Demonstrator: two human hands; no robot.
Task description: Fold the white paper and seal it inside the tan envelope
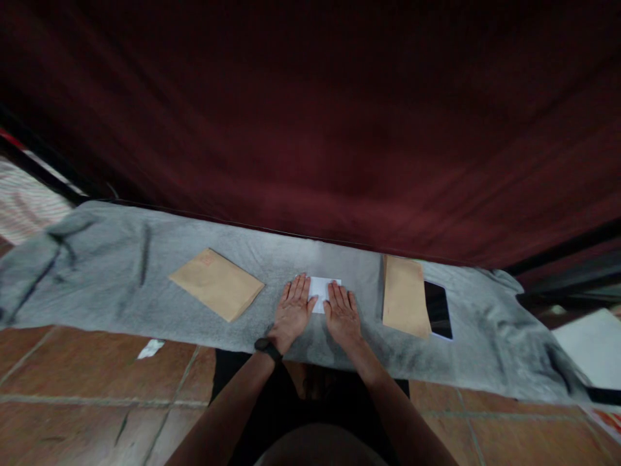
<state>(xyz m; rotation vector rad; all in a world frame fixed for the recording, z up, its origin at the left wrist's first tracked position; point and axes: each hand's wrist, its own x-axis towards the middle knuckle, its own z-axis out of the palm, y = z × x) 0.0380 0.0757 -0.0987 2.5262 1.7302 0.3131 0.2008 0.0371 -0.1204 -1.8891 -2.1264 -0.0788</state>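
A small white sheet of paper (319, 286) lies flat on the grey cloth in front of me, its left and right edges partly covered by my hands. My left hand (293, 305) rests palm down on the left side of the paper, fingers stretched forward, with a dark watch on its wrist. On the paper's right side my right hand (342, 312) lies flat too, fingers extended. Neither hand grips anything. Both thumbs point inward over the paper.
Brown envelopes (218, 285) lie askew on the grey cloth (121, 272) to the left. To the right is a stack of brown envelopes (405, 298), with a dark-screened tablet or phone (438, 309) beside it. A dark red curtain (310, 142) hangs behind. Below is a tiled floor (72, 369) with a paper scrap (151, 348).
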